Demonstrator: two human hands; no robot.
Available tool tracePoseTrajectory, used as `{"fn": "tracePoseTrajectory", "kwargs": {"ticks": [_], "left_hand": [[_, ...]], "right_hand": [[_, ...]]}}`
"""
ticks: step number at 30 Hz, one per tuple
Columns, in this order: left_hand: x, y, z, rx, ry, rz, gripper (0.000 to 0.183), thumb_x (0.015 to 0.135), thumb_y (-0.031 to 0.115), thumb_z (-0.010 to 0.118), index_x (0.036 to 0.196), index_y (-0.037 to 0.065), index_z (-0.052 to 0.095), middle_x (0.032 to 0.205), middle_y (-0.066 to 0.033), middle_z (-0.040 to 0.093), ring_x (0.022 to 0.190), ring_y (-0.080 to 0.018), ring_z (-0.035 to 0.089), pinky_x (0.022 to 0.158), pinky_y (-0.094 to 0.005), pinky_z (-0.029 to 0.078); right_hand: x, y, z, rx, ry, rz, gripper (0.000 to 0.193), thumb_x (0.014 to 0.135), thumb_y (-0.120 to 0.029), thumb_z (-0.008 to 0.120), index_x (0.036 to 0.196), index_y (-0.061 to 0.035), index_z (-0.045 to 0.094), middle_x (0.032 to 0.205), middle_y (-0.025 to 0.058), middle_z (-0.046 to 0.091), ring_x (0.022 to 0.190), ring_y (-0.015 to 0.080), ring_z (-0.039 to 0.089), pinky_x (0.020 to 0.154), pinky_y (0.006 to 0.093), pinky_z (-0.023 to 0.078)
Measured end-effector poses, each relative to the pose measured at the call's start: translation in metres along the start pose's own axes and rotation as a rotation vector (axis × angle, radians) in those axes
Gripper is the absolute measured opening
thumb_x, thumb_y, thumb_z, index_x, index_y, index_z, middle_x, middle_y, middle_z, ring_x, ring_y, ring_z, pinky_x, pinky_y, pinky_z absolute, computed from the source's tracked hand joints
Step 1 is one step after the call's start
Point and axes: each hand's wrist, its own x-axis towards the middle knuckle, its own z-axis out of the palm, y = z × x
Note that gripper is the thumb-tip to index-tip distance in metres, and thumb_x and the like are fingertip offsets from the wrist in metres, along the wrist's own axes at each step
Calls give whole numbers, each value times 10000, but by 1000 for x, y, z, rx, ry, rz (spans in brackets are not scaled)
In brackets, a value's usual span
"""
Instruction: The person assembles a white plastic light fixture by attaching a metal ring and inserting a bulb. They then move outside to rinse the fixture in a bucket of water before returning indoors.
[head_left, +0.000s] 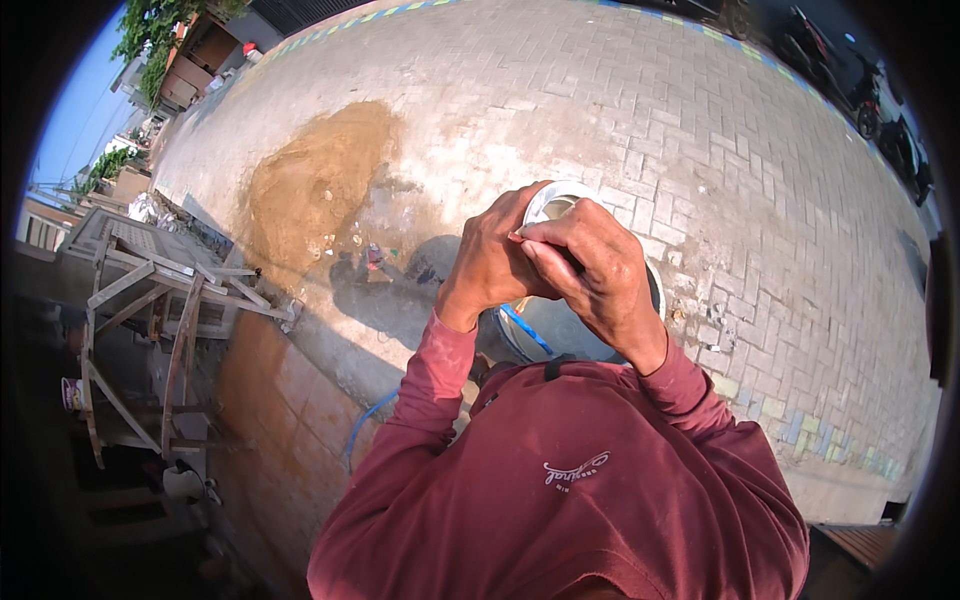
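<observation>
Both my hands are close together in front of my chest, above a round tub [657,290]. My left hand [500,248] is wrapped round a white, hollow piece with a round rim [560,192], perhaps a pipe end or a cup; its lower part is hidden. My right hand [600,265] is closed at the near side of that rim, thumb and fingers pinched together. A tiny reddish bit [516,237] shows by its fingertips, too small to name. Below my hands a blue hose or strip [527,329] lies across the tub.
A sand heap [320,180] spreads on the paving [680,130] ahead left. A wooden frame [150,340] stands to the left, near a tiled ledge [290,385] with a blue hose [362,425]. Parked motorcycles [860,95] line the far right. Small litter [375,256] lies beside the sand.
</observation>
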Motion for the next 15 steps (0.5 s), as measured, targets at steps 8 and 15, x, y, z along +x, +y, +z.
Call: {"fn": "tracePoseTrajectory", "kwargs": {"ticks": [8,15], "left_hand": [[8,2,7,44,3,57,1047,526,356,999,1425,70,544,1235,-159,697,1129,-374,685,942,-475,570],[10,0,15,1,-22,70,1026,570,399,993,1418,31,549,1269,-172,684,1129,-365,697,948,-462,576]], "right_hand": [[-3,5,-4,-68,64,-28,130,869,-84,785,994,-78,748,820,72,613,740,260,632,633,377,503],[-2,16,-11,-76,103,-13,174,850,-101,808,1017,-90,759,813,57,587,743,245,618,637,385,498]]}}
